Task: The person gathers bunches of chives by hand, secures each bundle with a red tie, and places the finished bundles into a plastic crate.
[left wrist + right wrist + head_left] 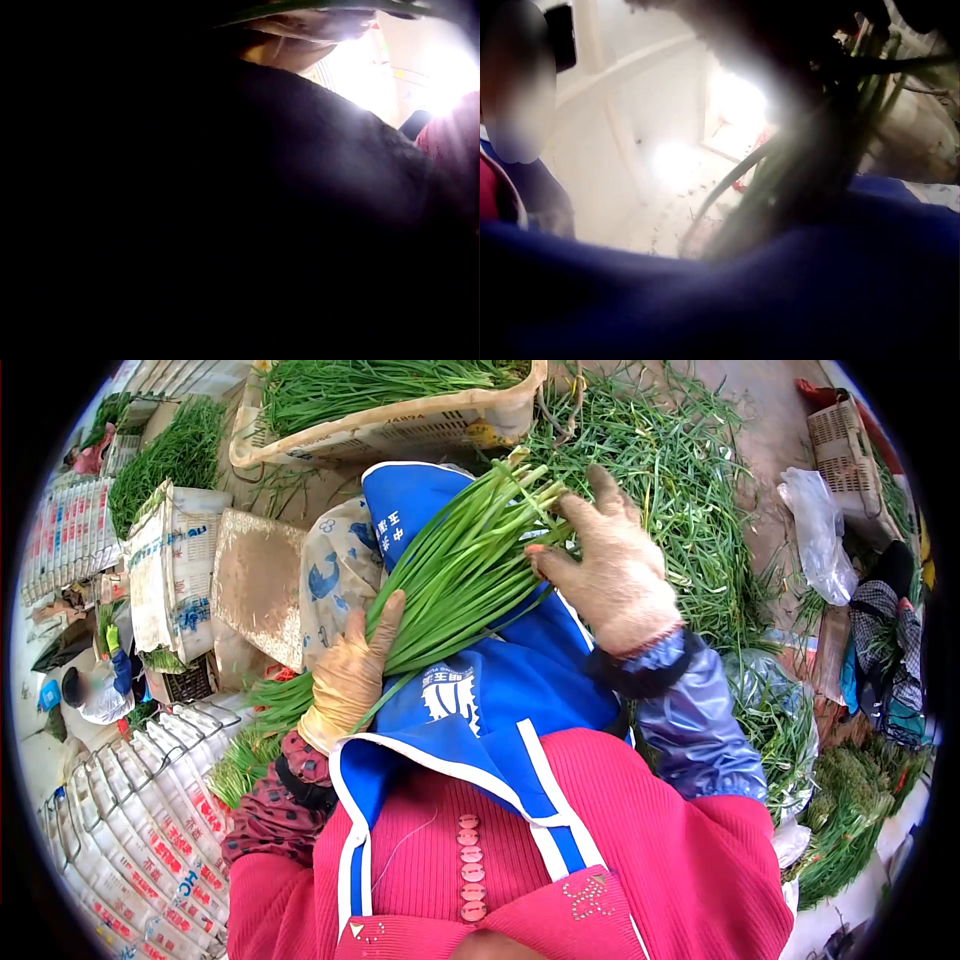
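A bunch of long green chives [455,575] lies slantwise over the lap, on a blue apron [575,685] with white edging. My gloved left hand [345,685] grips its leafy lower part, thumb across the top. At the pale stem ends is my gloved right hand [620,575], thumb and forefinger apart and touching the stems, another finger raised. The left wrist view is mostly dark, with a green leaf [300,11] along its top. Blurred green stems [780,180] rise past dark blue cloth [727,300] in the right wrist view.
A pale plastic crate [400,440] heaped with chives stands ahead. Loose leaves [690,510] cover the floor at the right, beside a clear plastic bag [820,535]. White stacked crates [150,840] and a worn square board [258,585] are on the left.
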`<state>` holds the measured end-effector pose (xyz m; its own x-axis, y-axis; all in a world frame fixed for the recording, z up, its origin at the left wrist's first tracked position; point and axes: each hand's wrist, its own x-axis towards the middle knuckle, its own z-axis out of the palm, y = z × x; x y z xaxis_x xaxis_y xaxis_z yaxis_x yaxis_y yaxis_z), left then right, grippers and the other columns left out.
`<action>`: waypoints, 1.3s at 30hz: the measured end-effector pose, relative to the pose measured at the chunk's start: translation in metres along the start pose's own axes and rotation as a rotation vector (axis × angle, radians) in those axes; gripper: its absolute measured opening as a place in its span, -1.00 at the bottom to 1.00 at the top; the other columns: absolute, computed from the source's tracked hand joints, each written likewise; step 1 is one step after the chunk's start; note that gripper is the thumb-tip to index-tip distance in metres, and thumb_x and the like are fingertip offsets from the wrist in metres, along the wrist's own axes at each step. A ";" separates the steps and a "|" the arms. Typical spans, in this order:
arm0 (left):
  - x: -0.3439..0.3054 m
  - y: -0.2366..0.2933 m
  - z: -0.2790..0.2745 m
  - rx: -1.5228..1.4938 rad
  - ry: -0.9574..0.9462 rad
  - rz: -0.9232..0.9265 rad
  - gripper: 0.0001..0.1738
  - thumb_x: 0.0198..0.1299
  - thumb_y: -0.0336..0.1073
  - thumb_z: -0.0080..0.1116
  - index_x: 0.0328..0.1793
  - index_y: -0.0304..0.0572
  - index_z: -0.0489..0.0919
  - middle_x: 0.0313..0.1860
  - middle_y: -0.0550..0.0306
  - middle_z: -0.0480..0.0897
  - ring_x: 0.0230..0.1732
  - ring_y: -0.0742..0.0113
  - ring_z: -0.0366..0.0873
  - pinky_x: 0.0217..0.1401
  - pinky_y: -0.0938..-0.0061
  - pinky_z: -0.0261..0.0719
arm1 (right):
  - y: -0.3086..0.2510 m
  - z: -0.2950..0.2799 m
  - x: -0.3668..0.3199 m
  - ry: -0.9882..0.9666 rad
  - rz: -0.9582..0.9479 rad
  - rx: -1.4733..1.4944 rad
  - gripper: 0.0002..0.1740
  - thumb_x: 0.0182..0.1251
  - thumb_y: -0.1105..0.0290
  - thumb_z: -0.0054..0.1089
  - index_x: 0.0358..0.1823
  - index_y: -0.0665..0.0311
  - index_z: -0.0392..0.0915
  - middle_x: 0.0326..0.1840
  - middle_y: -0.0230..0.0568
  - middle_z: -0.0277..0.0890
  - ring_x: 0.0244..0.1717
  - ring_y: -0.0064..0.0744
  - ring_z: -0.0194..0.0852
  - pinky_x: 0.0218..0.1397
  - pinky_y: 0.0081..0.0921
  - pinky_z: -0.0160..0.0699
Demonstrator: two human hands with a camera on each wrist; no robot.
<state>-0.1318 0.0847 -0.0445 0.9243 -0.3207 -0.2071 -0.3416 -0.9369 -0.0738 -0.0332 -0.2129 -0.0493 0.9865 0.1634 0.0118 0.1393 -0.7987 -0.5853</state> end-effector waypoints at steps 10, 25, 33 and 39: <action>-0.020 0.009 0.010 0.018 -0.097 -0.147 0.06 0.10 -0.60 0.06 0.68 0.45 -0.04 0.22 -0.19 0.43 -0.18 -0.24 0.64 -0.20 -0.01 0.63 | 0.036 0.035 0.035 -0.018 0.238 -0.033 -0.72 0.36 0.27 0.17 0.01 0.23 0.60 0.09 -0.02 0.60 0.09 0.00 0.60 0.17 -0.24 0.58; -0.029 0.000 0.028 0.038 0.075 -0.046 0.05 0.06 -0.58 0.09 0.68 0.29 -0.02 0.04 -0.28 0.47 -0.47 -0.09 0.56 -0.51 0.10 0.58 | 0.049 0.002 0.026 -0.162 0.417 0.750 -0.14 0.15 0.21 0.43 0.43 0.41 0.26 0.31 0.14 0.45 0.26 -0.21 0.49 0.28 -0.41 0.46; -0.029 -0.001 0.037 0.082 0.058 -0.075 0.06 0.08 -0.49 0.13 0.69 0.20 -0.09 0.06 -0.29 0.45 -0.47 -0.04 0.54 -0.56 0.16 0.57 | -0.004 0.028 0.065 -0.300 0.165 0.820 -0.37 0.16 0.31 0.42 0.25 0.43 0.49 -0.15 -0.24 0.66 -0.19 -0.56 0.57 -0.04 -0.55 0.55; -0.021 0.006 0.032 -0.063 -0.088 -0.153 0.05 0.12 -0.51 0.08 0.69 0.31 -0.15 0.08 -0.24 0.43 -0.34 -0.24 0.61 -0.39 -0.05 0.61 | 0.032 0.064 0.074 0.011 0.383 0.908 -0.65 0.30 0.19 0.30 -0.01 0.26 0.65 -0.37 -0.42 0.56 -0.44 -0.57 0.39 -0.30 -0.55 0.48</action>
<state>-0.1588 0.0904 -0.0717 0.9453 -0.1626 -0.2829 -0.1840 -0.9816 -0.0506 0.0385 -0.1893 -0.1189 0.9524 -0.0230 -0.3040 -0.3048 -0.0480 -0.9512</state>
